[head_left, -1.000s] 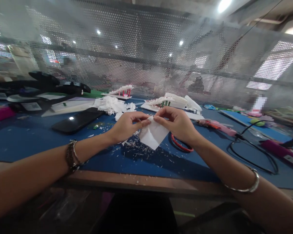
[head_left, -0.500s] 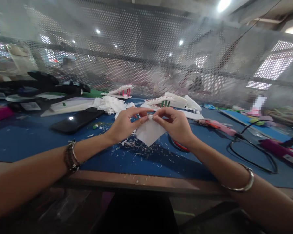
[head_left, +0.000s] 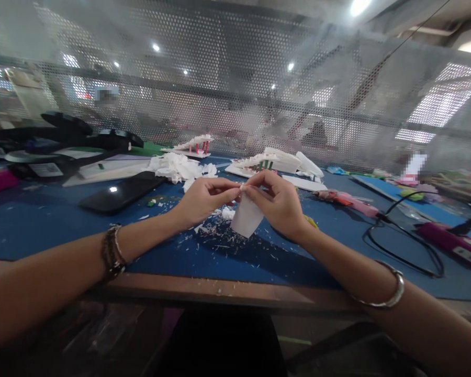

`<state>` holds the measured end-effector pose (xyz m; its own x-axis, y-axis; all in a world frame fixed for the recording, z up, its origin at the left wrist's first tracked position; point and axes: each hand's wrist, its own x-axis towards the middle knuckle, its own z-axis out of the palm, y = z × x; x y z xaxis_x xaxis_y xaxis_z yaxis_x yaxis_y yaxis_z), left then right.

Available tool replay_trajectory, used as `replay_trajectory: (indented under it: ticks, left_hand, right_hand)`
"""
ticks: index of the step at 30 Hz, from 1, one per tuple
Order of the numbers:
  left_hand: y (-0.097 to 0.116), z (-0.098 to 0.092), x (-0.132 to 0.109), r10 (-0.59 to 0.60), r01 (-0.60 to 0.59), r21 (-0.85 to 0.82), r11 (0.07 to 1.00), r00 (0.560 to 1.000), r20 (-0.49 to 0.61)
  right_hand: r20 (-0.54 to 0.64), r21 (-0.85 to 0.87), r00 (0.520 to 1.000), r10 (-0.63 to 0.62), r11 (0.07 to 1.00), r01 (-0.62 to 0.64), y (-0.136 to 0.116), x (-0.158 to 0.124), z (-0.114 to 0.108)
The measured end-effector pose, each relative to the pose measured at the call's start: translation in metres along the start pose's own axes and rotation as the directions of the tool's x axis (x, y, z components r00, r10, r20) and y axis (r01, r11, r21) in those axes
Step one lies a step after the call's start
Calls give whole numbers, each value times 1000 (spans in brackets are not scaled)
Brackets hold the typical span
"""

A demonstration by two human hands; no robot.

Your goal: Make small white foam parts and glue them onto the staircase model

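A small piece of white paper (head_left: 246, 217) hangs at a slant over the bench. My right hand (head_left: 279, 205) is closed in a pinch on its top edge. My left hand (head_left: 206, 201) meets it there, thumb and forefinger pressed together on the top corner of the paper. A tiny whitish bit shows between the fingertips of both hands; I cannot make out what it is. Beneath the paper lie white shavings (head_left: 220, 235) and scraps. Part of a yellow item (head_left: 311, 222) shows beside my right wrist.
A black phone (head_left: 120, 193) lies left, near crumpled white paper (head_left: 176, 167). Behind my hands are white pieces with green pegs (head_left: 265, 165) and red pegs (head_left: 199, 146). On the right are a pink-handled tool (head_left: 349, 202), a black cable (head_left: 400, 264) and a purple power strip (head_left: 449, 243).
My left finger and thumb have closed together at the paper's top. The paper has turned from a wide diamond to a narrower slanted shape. A red ring-like item by my right hand is now hidden.
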<state>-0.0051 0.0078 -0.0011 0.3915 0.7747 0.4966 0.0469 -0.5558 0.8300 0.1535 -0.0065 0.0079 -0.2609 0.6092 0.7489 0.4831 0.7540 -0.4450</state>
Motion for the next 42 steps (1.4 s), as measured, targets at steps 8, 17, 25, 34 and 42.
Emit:
replay_trajectory:
  ticks: [8,17,25,34,42]
  left_hand:
    - [-2,2,-1,76,-76,-7,997,996,-41]
    - [-7,-3,2,117,-119,-49,992,992,-42]
    - [-4,-5,3,-9,8,-153,988,1000,-2]
    - [-4,-6,5,-55,73,-240,968,995,79]
    - [-5,-5,5,-104,126,-144,982,984,147]
  right_hand:
    - [56,-39,995,-83,996,86,-3,-2,-1]
    - [34,186,996,81,979,-86,-3,1,2]
    - [157,-24,973,-166,985,172,2,3,-6]
    - [362,-209,883,-299,897,389,-9,10,-24]
    - [365,-294,852,-375,822,487,-8,7,-23]
